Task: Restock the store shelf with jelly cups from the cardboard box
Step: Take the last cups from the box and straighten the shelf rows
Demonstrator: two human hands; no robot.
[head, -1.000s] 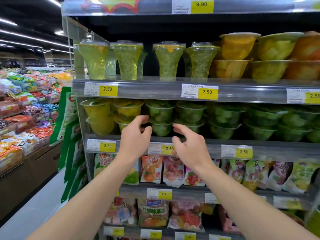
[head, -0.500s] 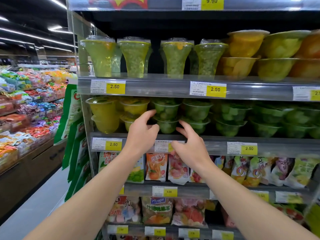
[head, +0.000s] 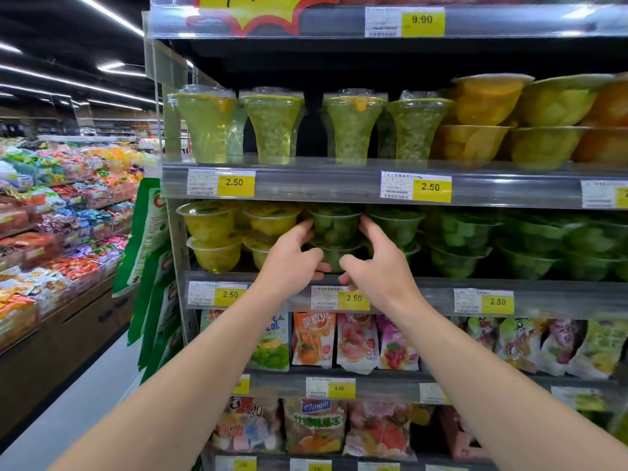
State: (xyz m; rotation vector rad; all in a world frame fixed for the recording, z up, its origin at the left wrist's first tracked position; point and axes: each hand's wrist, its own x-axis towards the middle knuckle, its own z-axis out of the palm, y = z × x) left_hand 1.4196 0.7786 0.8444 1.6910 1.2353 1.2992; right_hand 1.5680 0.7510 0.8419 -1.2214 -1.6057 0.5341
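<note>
Both hands have pushed forward since a second ago, off the shelf lip and in around the green stack! Left hand (head: 292, 260) sits on the stack's left side, right hand (head: 380, 266) on its right, and the two green jelly cups (head: 334, 229), one on top of the other, stand between them on the second shelf (head: 424, 294). Fingers reach up along the top cup, thumbs curl in at the bottom one. Left grip: curled round the stack and touching it. Right grip: the same from the other side, though how firmly either one squeezes I cannot tell.

My call on the step: squaring up or shifting a stack already on the shelf, not bringing in fresh stock. No cardboard box is in view at all, so the next move probably calls for an even two-sided hold that keeps the top cup from sliding off the lower one, then a turn away to find that box.

Count along the front of this shelf: two yellow stacks of two on the left, then green stacks of two running right, at least five before the blur at the edge. Above, four tall green cups (head: 353, 130) show in front.
</note>
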